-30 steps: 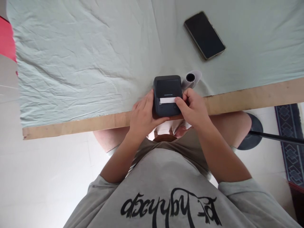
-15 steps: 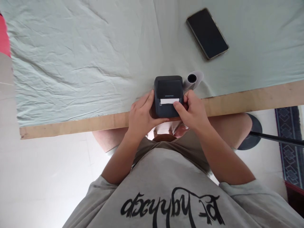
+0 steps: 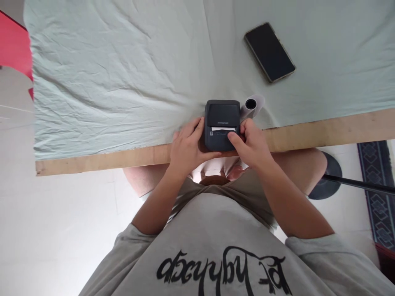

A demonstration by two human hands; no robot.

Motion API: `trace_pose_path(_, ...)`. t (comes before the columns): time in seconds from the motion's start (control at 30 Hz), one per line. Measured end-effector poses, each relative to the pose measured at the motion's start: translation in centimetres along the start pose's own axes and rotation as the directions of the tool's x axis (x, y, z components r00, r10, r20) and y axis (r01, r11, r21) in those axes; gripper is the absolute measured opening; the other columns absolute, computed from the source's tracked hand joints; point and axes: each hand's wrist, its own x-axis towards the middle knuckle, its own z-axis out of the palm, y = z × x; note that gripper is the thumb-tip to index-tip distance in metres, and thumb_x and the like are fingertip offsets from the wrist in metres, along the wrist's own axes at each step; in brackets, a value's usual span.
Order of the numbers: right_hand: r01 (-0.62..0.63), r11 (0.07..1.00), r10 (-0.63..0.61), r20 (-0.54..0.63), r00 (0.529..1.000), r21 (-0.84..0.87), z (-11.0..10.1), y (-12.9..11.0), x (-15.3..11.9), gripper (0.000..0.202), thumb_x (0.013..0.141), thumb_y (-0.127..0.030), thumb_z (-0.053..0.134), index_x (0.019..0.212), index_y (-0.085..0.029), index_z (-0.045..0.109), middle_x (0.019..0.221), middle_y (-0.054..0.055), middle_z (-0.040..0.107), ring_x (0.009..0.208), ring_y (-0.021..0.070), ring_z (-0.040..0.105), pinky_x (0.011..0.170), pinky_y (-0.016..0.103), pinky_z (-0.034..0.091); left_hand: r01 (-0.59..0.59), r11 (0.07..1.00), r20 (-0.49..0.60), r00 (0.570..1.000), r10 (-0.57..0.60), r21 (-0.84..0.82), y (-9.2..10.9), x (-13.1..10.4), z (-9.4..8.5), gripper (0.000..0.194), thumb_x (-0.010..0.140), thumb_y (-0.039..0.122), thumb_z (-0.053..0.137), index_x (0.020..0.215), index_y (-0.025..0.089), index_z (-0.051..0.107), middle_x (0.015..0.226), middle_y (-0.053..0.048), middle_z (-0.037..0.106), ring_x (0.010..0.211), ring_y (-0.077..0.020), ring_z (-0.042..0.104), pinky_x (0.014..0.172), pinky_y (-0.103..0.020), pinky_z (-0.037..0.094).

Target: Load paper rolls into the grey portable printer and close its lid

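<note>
A dark, boxy device (image 3: 222,114) like a small printer rests at the table's near edge, with a short strip of white paper (image 3: 223,129) showing in its slot. Around its left side and front edge is my left hand (image 3: 187,146), thumb and index finger spread against it. My right hand (image 3: 253,142) holds the right side, its fingers curled and the thumb on top beside the end of the paper. Just behind my right hand stands a white roll (image 3: 250,105) with a dark, round end, touching or very near the device.
A black phone (image 3: 270,52) lies farther back on the pale green cloth (image 3: 108,82). Bare wood (image 3: 101,161) edges the table in front. My legs are under it. A black round base with a pole (image 3: 331,176) stands at the right, near a patterned rug (image 3: 375,176).
The white strip in the slot shows less than before. The view has shifted slightly, and the device appears a little farther right. Both hands keep their hold on it.
</note>
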Motion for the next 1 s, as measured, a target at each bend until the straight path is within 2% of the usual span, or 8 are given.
trace_pose_path(0.33, 0.032, 0.997, -0.03, -0.03, 0.999, 0.069, 0.0, 0.2, -0.1, 0.037, 0.093, -0.049, 0.049, 0.071, -0.024, 0.033, 0.06, -0.004, 0.04, 0.06, 0.0137, 0.038, 0.061, 0.032, 0.029, 0.028, 0.999, 0.017, 0.999, -0.027, -0.04, 0.4, -0.6, -0.3, 0.091, 0.076, 0.064, 0.078, 0.149, 0.02, 0.046, 0.147, -0.011, 0.057, 0.132, -0.0345, 0.055, 0.106, -0.047, 0.045)
trace_pose_path(0.5, 0.012, 0.998, -0.009, -0.037, 0.999, 0.069, -0.1, 0.0, 0.0, 0.032, 0.09, -0.038, 0.056, 0.072, -0.024, 0.034, 0.058, -0.006, 0.04, 0.056, 0.0118, 0.037, 0.059, 0.031, 0.029, 0.029, 0.999, 0.016, 0.999, -0.028, -0.032, 0.2, -0.5, 0.0, 0.108, 0.07, 0.068, 0.08, 0.152, 0.011, 0.038, 0.145, -0.017, 0.058, 0.131, -0.0377, 0.056, 0.106, -0.049, 0.043)
trace_pose_path(0.6, 0.005, 0.997, -0.001, -0.053, 0.999, 0.078, -0.6, -0.5, 0.1, 0.029, 0.087, -0.035, 0.061, 0.075, -0.024, 0.036, 0.06, -0.007, 0.04, 0.055, 0.0108, 0.036, 0.058, 0.03, 0.03, -0.025, 1.0, -0.002, 1.0, 0.025, 0.001, 0.1, -0.6, 0.2, 0.104, 0.073, 0.069, 0.077, 0.153, 0.014, 0.037, 0.146, -0.016, 0.057, 0.131, -0.037, 0.056, 0.106, -0.046, 0.043)
trace_pose_path(0.8, 0.07, 0.997, -0.075, -0.145, 0.987, -0.041, -2.0, -3.0, 0.9, 0.025, 0.087, -0.03, 0.062, 0.079, -0.025, 0.039, 0.059, -0.006, 0.046, 0.054, 0.0115, 0.042, 0.062, 0.032, 0.036, -0.058, 0.998, -0.019, 0.998, 0.058, 0.018, 0.0, -0.7, 0.4, 0.1, 0.077, 0.072, 0.072, 0.153, 0.016, 0.037, 0.146, -0.017, 0.057, 0.13, -0.0377, 0.056, 0.105, -0.045, 0.043)
trace_pose_path(0.9, 0.132, 0.991, -0.13, -0.168, 0.977, 0.001, -2.3, -4.0, 1.7, 0.017, 0.092, -0.028, 0.055, 0.086, -0.025, 0.039, 0.063, -0.006, 0.056, 0.054, 0.0121, 0.051, 0.066, 0.033, 0.041, -0.063, 0.998, -0.028, 0.998, 0.064, 0.024, 0.0, -0.8, 0.4, 0.101, 0.077, 0.075, 0.069, 0.153, 0.016, 0.037, 0.143, -0.018, 0.058, 0.127, -0.038, 0.058, 0.104, -0.044, 0.044)
trace_pose_path(1.0, 0.201, 0.977, -0.188, -0.161, 0.969, 0.066, -2.5, -4.5, 2.2, 0.014, 0.092, -0.026, 0.053, 0.091, -0.026, 0.039, 0.075, -0.004, 0.065, 0.056, 0.012, 0.055, 0.063, 0.031, 0.043, -0.075, 0.997, -0.041, 0.996, 0.077, 0.032, -0.1, -0.8, 0.4, 0.101, 0.078, 0.076, 0.068, 0.152, 0.015, 0.039, 0.139, -0.018, 0.06, 0.124, -0.0372, 0.06, 0.103, -0.042, 0.044)
